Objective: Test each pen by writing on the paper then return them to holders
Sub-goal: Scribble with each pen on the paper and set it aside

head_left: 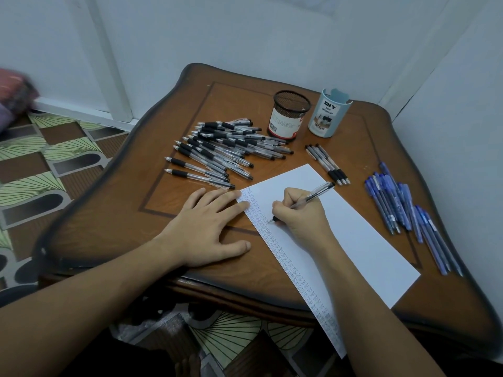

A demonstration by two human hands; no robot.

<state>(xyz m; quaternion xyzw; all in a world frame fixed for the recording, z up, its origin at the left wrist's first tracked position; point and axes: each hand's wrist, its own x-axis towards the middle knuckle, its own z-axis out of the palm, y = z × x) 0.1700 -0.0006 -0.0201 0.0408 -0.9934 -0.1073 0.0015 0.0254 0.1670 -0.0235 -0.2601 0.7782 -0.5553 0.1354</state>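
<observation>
Wooden tabletop (174,221): right hand (300,213) pinches a pen (310,198) slanting toward upper right; left hand (206,227) spread flat pins the paper (353,240).

This looks like a room in a home. The worktop (122,213) is a small brown wooden table with a wavy edge, set in a corner where plain pale walls (245,36) meet. The floor (54,159) has a busy pattern of green fans and brown blocks. A white door frame (114,63) stands on the left (a blurry bundle of cloth (13,93) lies by it). A black mesh cup (287,118) and a blue desk organizer (328,118) stand on the table.
</observation>
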